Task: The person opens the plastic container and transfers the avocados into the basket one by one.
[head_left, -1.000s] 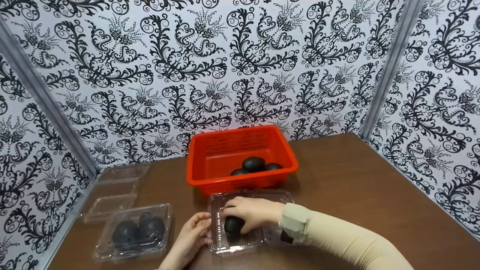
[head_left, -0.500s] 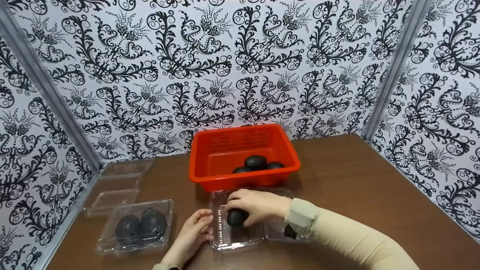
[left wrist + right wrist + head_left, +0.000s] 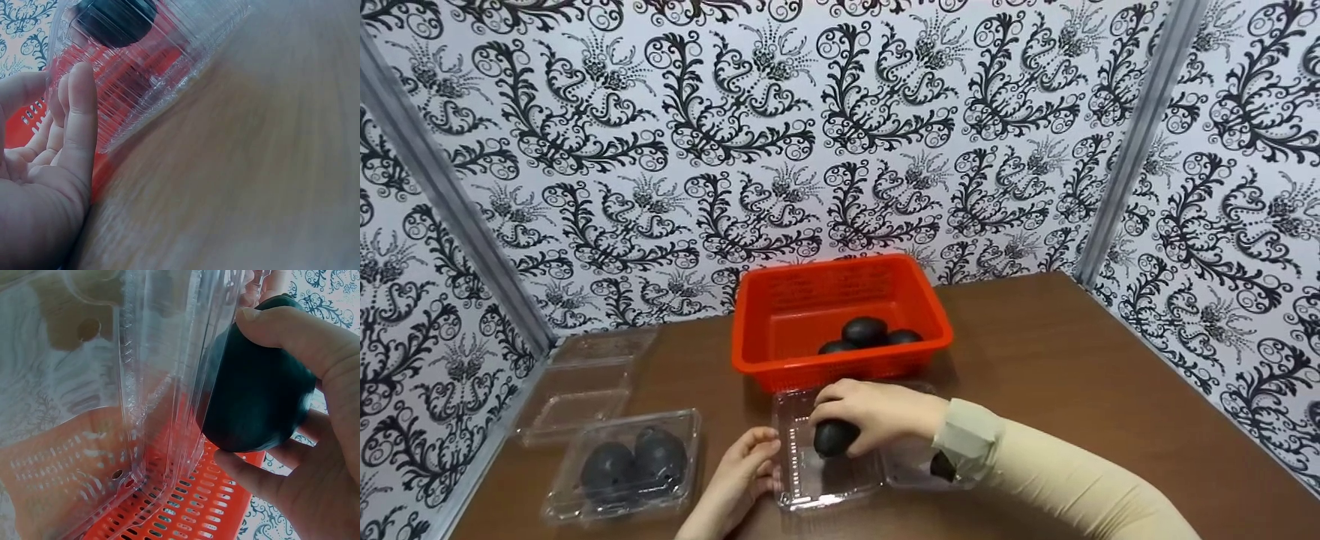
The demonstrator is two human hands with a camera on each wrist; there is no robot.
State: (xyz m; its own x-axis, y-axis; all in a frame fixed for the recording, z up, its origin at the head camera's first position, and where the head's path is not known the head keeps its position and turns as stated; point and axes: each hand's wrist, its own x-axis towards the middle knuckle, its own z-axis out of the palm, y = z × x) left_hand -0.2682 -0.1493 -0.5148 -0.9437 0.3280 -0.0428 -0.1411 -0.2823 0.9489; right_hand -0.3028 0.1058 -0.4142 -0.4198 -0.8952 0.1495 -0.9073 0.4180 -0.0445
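Observation:
My right hand grips a dark avocado over a clear plastic clamshell that lies unfolded. In the right wrist view, thumb and fingers wrap around the avocado beside the clamshell's wall. With mostly extended fingers, my left hand touches the clamshell's left edge; the left wrist view shows these fingers against its outer wall. Part of the clamshell's right half is hidden under my right wrist. Whether the avocado touches the clamshell floor is hard to tell.
Behind the clamshell stands a red basket with several avocados inside. Left of my left hand, a closed clamshell contains two avocados. Another clear clamshell lies unfolded at the back left. Patterned walls enclose the brown table.
My right hand has lifted the avocado slightly and shifted a little to the right, still gripping it. My left hand stays at the clamshell's edge. The head view has swayed slightly.

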